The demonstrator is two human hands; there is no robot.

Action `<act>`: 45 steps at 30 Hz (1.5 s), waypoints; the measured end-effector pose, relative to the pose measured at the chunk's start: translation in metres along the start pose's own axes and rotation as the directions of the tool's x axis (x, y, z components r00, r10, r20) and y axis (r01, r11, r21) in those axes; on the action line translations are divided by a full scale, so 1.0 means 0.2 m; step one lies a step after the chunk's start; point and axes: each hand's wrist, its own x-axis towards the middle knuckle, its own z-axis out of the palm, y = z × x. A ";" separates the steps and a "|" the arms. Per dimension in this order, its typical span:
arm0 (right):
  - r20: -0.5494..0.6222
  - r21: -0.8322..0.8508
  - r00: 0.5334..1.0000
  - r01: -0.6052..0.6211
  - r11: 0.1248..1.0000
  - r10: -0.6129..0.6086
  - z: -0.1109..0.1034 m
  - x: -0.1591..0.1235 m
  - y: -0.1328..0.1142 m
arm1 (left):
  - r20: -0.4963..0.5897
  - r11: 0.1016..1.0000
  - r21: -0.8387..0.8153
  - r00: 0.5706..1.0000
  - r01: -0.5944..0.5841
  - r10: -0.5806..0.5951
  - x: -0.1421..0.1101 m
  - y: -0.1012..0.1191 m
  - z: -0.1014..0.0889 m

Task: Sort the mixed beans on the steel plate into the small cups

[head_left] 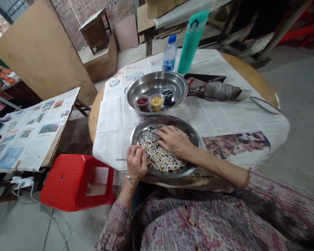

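mix basin (191, 132) = metal, round, at the near edge of the round table (93, 116), on newspaper (112, 129). bean/grain mix (159, 153) is inside it, mostly white w/ yellow + dark red bits, spread over the bottom.

r hand (176, 141) is over the mix basin, palm down, fingers apart & open, tips on the mix, forearm crossing the basin's right rim. nothing seen gripped, tho under the palm is hidden. l hand (136, 162) is at the basin's near-left rim, fingers curled in, bracelet (131, 179) on wrist; can't tell if it pinches a bit of mix or the rim.

just beyond the mix basin: 2nd basin (151, 82), also metal, w/ 3 clear cups in it: red bean cup (143, 103) on left, yellow bean cup (156, 103) in middle, black bean cup (168, 94) on right. farther beyond: water btl (170, 55) w/ blue cap, teal btl (192, 45) to its right, both upright. beyond & right of mix basin: grey folded cloth bundle (216, 90), w/ dark flat item (204, 77) behind it. left of mix basin, off the table: red stool (65, 177), plus side table (42, 129) w/ newspaper on top.
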 end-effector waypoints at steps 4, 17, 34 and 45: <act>0.029 0.209 0.989 0.136 0.969 -0.145 0.04 0.01 -0.06 | 0.002 1.000 0.013 1.000 0.014 -0.014 0.00 0.00 0.00; 0.129 0.152 0.912 0.369 0.917 -0.389 0.00 -0.07 -0.05 | 0.011 1.000 0.004 1.000 0.010 -0.010 -0.01 -0.01 0.00; 0.215 -0.079 0.964 -0.144 0.986 0.158 -0.11 -0.07 0.09 | -0.008 1.000 0.000 1.000 0.006 -0.006 0.00 0.00 0.00; 0.135 0.501 0.964 -0.264 0.824 0.227 -0.13 0.01 0.08 | -0.001 1.000 -0.013 1.000 -0.002 0.002 0.00 -0.01 0.00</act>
